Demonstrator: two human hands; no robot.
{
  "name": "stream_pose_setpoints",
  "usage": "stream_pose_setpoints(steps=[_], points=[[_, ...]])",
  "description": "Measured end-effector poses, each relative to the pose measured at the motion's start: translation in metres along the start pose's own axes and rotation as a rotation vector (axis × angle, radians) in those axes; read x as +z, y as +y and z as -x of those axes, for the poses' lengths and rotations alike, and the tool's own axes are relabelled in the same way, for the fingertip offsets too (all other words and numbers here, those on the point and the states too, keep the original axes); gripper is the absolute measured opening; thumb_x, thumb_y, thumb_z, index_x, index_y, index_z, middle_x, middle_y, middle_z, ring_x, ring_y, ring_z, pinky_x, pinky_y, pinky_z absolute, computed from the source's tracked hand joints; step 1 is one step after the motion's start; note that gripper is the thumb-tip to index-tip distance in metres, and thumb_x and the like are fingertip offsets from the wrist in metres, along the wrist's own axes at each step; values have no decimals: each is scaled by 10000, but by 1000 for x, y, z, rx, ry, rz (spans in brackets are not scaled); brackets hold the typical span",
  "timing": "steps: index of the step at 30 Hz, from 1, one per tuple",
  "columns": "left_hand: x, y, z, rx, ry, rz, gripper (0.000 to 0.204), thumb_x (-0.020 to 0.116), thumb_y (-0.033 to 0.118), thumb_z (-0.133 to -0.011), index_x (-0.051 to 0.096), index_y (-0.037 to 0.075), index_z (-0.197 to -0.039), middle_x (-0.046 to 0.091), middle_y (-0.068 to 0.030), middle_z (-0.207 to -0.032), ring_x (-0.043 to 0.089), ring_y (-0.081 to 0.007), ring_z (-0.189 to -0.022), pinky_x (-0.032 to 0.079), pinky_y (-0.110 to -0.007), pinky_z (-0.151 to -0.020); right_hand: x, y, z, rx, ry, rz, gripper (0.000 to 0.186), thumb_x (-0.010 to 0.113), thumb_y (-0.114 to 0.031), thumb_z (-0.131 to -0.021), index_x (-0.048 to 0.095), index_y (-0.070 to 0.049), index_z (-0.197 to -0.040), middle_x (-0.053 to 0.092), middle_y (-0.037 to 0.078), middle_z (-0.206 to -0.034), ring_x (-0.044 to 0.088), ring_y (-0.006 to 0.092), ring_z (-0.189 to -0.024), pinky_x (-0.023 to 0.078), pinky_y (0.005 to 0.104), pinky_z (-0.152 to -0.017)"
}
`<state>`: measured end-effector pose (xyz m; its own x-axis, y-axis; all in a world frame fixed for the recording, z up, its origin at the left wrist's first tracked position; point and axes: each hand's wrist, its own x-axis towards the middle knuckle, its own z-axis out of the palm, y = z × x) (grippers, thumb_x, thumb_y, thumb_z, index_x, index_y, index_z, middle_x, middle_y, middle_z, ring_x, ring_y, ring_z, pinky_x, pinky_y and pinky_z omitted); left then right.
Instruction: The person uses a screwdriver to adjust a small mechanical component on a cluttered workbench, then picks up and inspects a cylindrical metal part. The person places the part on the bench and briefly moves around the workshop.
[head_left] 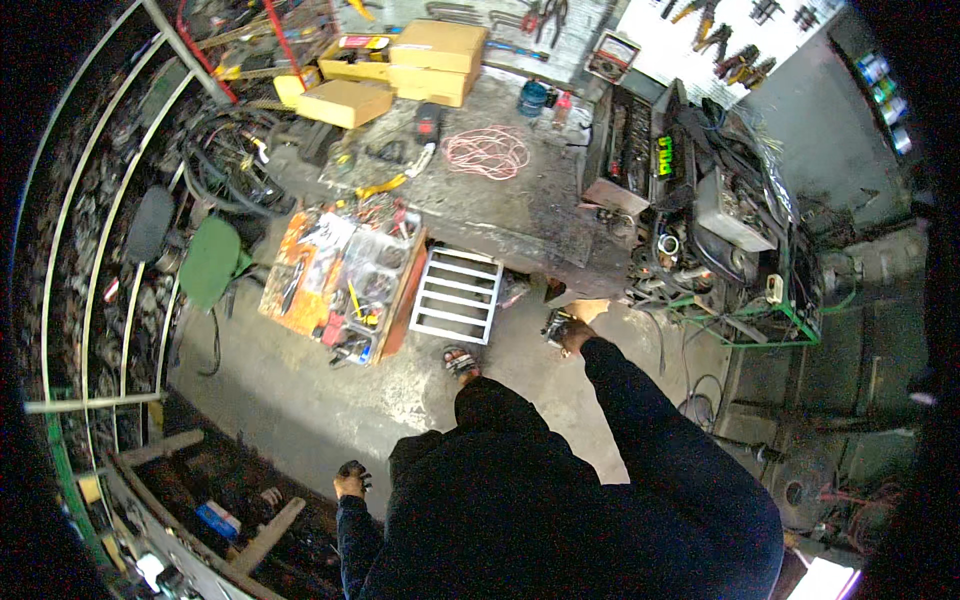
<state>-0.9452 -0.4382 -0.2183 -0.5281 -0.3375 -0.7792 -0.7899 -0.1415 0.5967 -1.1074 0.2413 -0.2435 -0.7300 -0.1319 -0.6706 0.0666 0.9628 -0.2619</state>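
Note:
My left hand (351,482) is low over the floor, near the left side of my dark clothing. Its fingers look curled in against something dark that I cannot make out. Farther forward, my right arm reaches out in a long black sleeve. My right hand (571,337) is closed about a dark thing with pale glints, too small to name. A tan, flat piece (588,308) lies just beyond it. To the left of that hand is a pale metal frame with slats (457,290). A strapped sandal (460,360) shows on one foot below the frame.
An orange-topped bench (300,290) with tools and plastic organizers stands left of the frame. Cardboard boxes (435,55) and coiled pink cord (487,152) lie on the workbench (520,215). A green-framed cart (770,325) with cables is at right; a green chair (212,262) is left.

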Motion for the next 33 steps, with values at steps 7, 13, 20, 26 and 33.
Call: stream_pose_setpoints(steps=[7,13,20,26,33], points=[[46,98,-24,-61,27,-80,145,647,67,-897,665,13,-1030,704,-115,-852,689,-277,-636,527,-370,-485,4,62,-61,69,291,108,339,500,-310,-996,754,-133,-1132,738,154,-1118,689,365,-1053,535,510,-898],[-33,64,-73,33,-90,-662,151,648,78,-906,721,49,-1034,741,-143,-924,703,-291,-751,549,-390,-631,29,-42,-12,-42,-180,-9,347,527,-327,-982,705,-181,-1242,732,133,-1135,686,363,-1064,556,480,-906],[-27,24,-40,234,142,-1688,457,706,271,-932,635,-14,-1282,751,-248,-998,739,-350,-934,584,-444,-802,63,-31,60,264,-492,-173,321,545,-314,-1002,747,-92,-1117,747,101,-853,721,237,-686,578,387,-652],[-5,34,11,-24,36,-38,284,740,164,-886,655,7,-1107,748,-191,-887,685,-260,-685,526,-420,-576,83,-4,-42,-117,-292,255,317,530,-308,-989,728,-136,-1168,732,118,-935,717,323,-906,548,492,-802],[-5,7,29,-74,475,-909,375,753,277,-880,692,1,-1125,755,-198,-1033,733,-259,-841,572,-431,-740,21,-49,-182,-141,52,-245,368,579,-359,-961,747,-36,-1011,741,214,-1011,702,375,-958,532,507,-835]])
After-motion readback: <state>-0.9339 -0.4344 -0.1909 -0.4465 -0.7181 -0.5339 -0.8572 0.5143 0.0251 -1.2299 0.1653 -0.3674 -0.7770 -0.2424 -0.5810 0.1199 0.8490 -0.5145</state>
